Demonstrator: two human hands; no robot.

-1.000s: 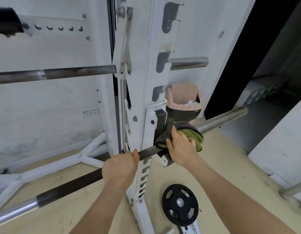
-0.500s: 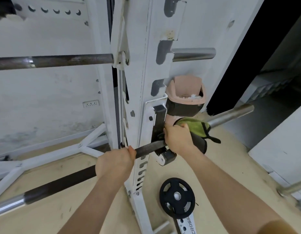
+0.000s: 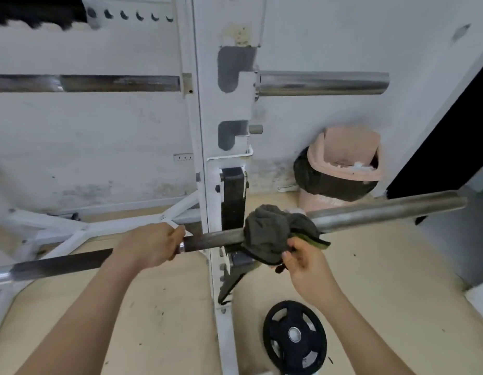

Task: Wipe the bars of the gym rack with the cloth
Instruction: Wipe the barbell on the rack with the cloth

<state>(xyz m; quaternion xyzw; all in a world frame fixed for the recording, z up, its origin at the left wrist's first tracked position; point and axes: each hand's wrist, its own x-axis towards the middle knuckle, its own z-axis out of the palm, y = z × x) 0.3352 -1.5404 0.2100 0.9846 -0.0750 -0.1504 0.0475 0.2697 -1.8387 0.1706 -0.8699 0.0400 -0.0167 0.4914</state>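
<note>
Left hand [image 3: 153, 244]: fingers were curled round the lower bar [image 3: 216, 239], gripping it just left of the white rack upright [image 3: 208, 131], knuckles facing up.

Right hand [image 3: 305, 262]: it was on the near side of the same bar and slightly below it. Thumb and fingertips pinched the hanging lower edge of the cloth [image 3: 273, 234]. The palm was not on the bar.

Cloth: dark grey, with a green face showing along the hem by the right hand. It was bunched and draped over the lower bar immediately right of the upright, at the point where the darker shaft gave way to the thicker grey sleeve. It touched the bar on top and sagged toward the near side.

Lower bar: it ran from low left to higher right, crossing in front of the black hook bracket [image 3: 232, 201] on the upright. Whether it sat in the bracket could not be told.

Upper bar [image 3: 321, 83]: it was level, higher on the same upright, with a dark shaft to the left and a shiny sleeve to the right. Neither hand was on it.

Surroundings: a black weight plate [image 3: 294, 335] lay flat on the tan floor [image 3: 384, 280], near and right of the upright's foot. A pink bin [image 3: 343, 158] with a black liner stood against the far wall [image 3: 99, 136], right of the upright and beyond the bar sleeve.
</note>
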